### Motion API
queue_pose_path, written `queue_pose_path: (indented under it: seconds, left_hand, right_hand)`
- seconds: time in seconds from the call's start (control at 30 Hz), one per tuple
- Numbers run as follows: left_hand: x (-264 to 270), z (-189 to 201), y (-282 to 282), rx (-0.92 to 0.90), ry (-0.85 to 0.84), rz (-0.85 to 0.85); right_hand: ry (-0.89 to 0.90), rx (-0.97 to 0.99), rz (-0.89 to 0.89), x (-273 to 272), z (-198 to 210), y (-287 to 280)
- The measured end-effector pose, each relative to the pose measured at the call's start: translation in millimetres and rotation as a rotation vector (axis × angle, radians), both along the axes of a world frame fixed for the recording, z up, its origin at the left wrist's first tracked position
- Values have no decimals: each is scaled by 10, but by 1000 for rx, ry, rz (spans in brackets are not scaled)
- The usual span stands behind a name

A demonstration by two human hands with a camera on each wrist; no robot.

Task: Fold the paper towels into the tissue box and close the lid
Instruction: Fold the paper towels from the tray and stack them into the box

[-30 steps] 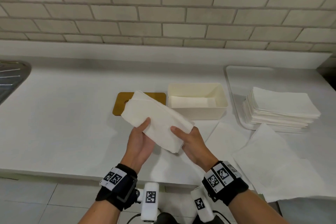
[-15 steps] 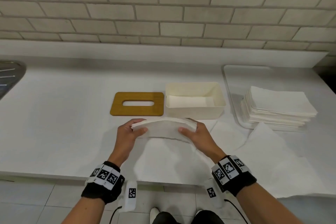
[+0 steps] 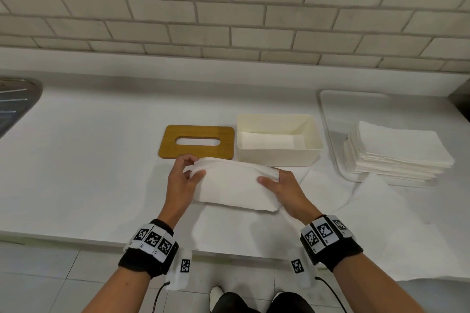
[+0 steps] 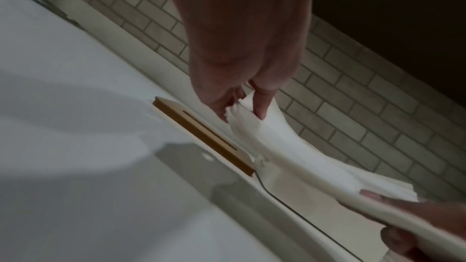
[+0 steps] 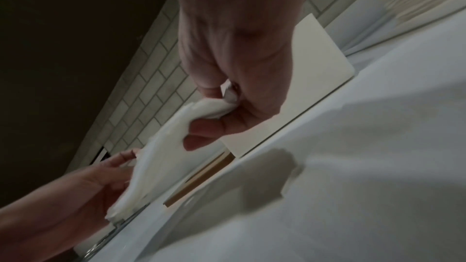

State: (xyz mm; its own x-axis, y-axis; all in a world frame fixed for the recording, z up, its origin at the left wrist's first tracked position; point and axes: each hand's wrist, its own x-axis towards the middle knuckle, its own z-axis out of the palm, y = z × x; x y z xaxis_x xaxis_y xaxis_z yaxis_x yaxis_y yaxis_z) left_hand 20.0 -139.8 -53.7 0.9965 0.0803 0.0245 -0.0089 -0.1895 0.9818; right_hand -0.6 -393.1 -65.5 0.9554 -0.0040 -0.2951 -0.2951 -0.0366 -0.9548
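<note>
A folded stack of white paper towels [image 3: 235,181] hangs just above the counter, bent over along its top edge. My left hand [image 3: 187,173] pinches its left end [image 4: 248,111] between thumb and fingers. My right hand [image 3: 276,183] grips its right end [image 5: 214,110]. Behind it stands the open cream tissue box [image 3: 278,157] with some white towels inside. The wooden lid [image 3: 195,154] with its slot lies flat to the left of the box, seen also as the lid [image 4: 209,136] in the left wrist view.
A tall pile of folded towels [image 3: 396,155] sits on a white tray [image 3: 330,109] at the right. Loose unfolded sheets [image 3: 381,223] lie on the counter at the front right. A steel sink edge [image 3: 17,101] shows at the far left.
The stack was held up and tilted a second ago. Both hands have lowered it toward the counter, levelled it and bent it over, uncovering the wooden lid.
</note>
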Motion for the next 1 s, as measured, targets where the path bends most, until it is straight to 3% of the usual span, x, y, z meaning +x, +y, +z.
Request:
queue_pose_path:
  seconds: [0.23,0.57,0.73,1.0]
  left_hand:
    - [16,-15,-17,336,-138,-2]
    - [93,-181,-22,570,16,38]
    - [96,-355,-64,826,82,-77]
    - [-82,-546,-111,1036,-260,-54]
  right_hand:
    - [1,5,40,14,53,5]
    - [69,4,72,-5,83,-65]
    - [140,-239,126,26,-18,-44]
    - [158,-442,113,68,-73,43]
